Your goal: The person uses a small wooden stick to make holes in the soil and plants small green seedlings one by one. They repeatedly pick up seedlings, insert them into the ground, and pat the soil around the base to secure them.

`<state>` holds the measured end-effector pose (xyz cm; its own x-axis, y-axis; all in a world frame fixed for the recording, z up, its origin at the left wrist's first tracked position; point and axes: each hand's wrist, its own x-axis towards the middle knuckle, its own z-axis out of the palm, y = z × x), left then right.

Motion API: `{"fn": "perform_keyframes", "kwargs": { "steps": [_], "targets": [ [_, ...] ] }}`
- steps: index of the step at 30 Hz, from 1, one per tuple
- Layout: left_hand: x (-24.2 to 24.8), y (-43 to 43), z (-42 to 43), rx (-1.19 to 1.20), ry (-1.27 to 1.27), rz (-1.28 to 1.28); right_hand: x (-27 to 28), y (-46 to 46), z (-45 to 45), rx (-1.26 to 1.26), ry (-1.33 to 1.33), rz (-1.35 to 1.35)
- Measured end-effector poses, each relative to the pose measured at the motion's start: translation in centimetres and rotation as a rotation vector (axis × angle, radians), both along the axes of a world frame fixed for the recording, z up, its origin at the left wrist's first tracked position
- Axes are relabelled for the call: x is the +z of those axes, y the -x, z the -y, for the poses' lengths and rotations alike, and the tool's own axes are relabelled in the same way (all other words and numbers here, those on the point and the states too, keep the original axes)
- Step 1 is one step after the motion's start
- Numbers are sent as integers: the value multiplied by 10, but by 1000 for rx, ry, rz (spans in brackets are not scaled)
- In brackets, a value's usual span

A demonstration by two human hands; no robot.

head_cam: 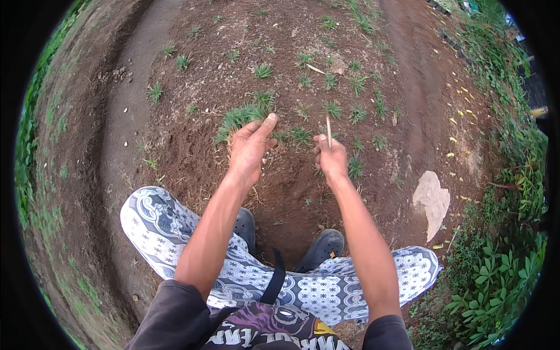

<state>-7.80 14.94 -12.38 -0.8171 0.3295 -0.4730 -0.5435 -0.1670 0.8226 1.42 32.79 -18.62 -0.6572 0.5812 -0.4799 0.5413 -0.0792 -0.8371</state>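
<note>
My left hand [253, 146] is closed around a bunch of green grass clumps [238, 120] with pale, stringy roots hanging below it. The thumb and fingertips are at the bunch's right end. To its right, my right hand [330, 153] grips a thin wooden stick [329, 127] that points away from me, its far end near a small grass tuft [332, 108]. Another tuft [301, 135] grows in the soil between the two hands. Loose brown soil [288, 210] lies below the hands, in front of my dark clogs [321, 249].
Small grass tufts [262, 71] stand spaced over the soil bed ahead. Shallow furrows run along both sides, the right one [415, 87] beside scattered yellow bits [453, 140]. A pale flat stone [431, 201] lies at the right, near leafy plants [490, 280].
</note>
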Motion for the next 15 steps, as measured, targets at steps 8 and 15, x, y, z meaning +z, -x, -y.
{"fn": "perform_keyframes", "kwargs": {
  "steps": [8,15],
  "targets": [
    [38,-36,-13,-425,-80,-311,151,-59,13,79,64,-156],
    [44,-55,-20,-349,-26,-292,146,-89,19,89,1,-107]
  ]
}}
